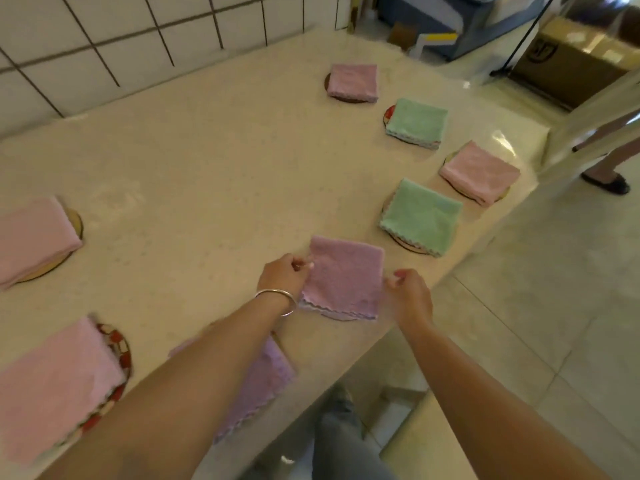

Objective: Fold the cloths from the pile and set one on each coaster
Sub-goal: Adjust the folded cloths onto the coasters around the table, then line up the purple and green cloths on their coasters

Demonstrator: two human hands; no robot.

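Both forearms reach out from the bottom of the view over the pale counter [194, 161], the left one wearing a thin metal bangle [277, 299]. Between the hands lies a folded purple cloth [343, 278], nearly square, its scalloped edge towards the person and its far corners turned slightly to the right. It sits on a coaster [337, 317] of which only a thin arc shows under the near edge. The left hand [285, 275] pinches the cloth's left edge near the far corner, fingers curled tight. The right hand [410, 294] is at the right edge, fingers curled at the cloth's rim; whether they actually grip the fabric I cannot tell.

Under the left forearm lies another purple cloth [263, 379], close to the counter's near edge. To the right, in a line running away, sit a green cloth [420, 218], a pink cloth [479, 173], a second green cloth [417, 123] and a mauve cloth [353, 81], each folded on its own coaster. Two pink cloths [52, 386] [33, 237] rest on coasters at the left.
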